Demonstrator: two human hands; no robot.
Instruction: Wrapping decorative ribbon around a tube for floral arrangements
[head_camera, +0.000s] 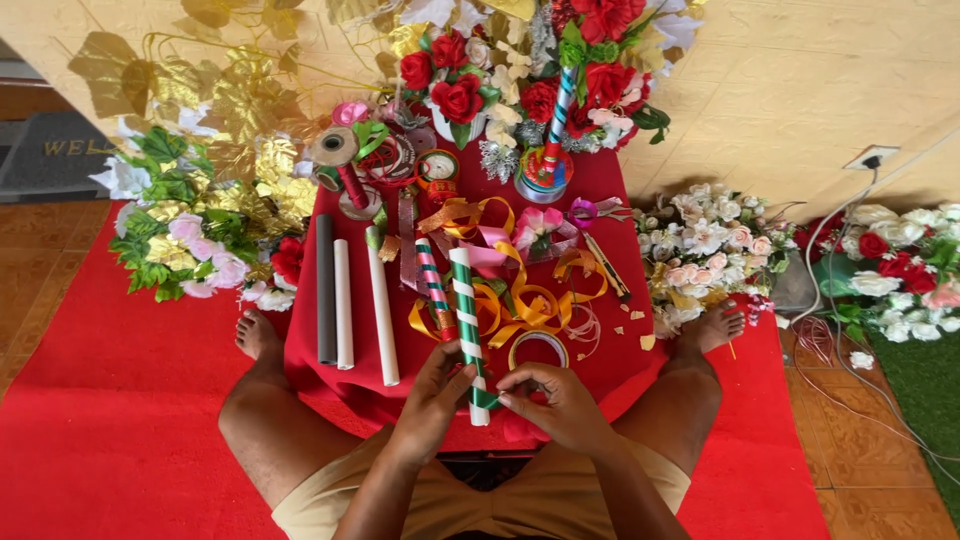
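A white tube wound with green ribbon (467, 310) lies lengthwise on the red-covered low table (610, 180), its near end between my hands. My left hand (437, 388) grips that tube near its lower end. My right hand (553, 396) pinches the green ribbon's loose end against the tube's bottom. A second tube with red and green stripes (434, 287) lies just left of it. Orange and gold ribbon (520, 305) is tangled to the right, beside a roll of clear tape (538, 348).
Three plain tubes, one grey (326, 290) and two white (381, 310), lie at the table's left. Ribbon spools (335, 150), scissors (590, 212) and a cutter (606, 265) sit further back. Artificial flower bunches (540, 70) surround the table. My bare feet (258, 335) rest on red carpet.
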